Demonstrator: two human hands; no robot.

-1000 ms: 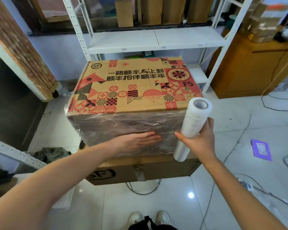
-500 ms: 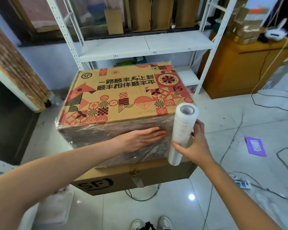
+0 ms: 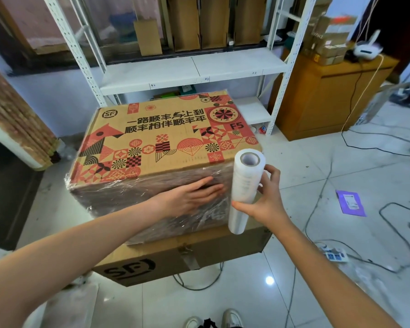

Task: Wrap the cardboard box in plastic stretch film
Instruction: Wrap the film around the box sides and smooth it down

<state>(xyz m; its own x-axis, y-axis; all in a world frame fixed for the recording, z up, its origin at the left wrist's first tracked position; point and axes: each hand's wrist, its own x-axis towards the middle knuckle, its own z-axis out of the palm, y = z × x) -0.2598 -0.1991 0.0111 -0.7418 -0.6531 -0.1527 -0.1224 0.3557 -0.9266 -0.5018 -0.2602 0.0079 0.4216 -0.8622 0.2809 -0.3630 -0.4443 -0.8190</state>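
A printed cardboard box (image 3: 166,140) with red and black patterns sits on a larger plain cardboard box (image 3: 199,254). Clear stretch film covers its near side and wrinkles at the corners. My left hand (image 3: 192,197) presses flat on that filmed side, fingers straight, near the right corner. Just off that same corner, my right hand (image 3: 266,197) grips a roll of stretch film (image 3: 243,188), which it holds upright. The film runs from the roll onto the box side.
White metal shelving (image 3: 194,69) stands behind the box. A wooden cabinet (image 3: 327,98) is at the right. Cables, a power strip (image 3: 334,255) and a purple sheet (image 3: 350,202) lie on the tiled floor to the right. My shoes (image 3: 213,319) show at the bottom.
My left hand slid right along the filmed side toward the corner. The roll stayed upright at the right corner, and my view shifted slightly.
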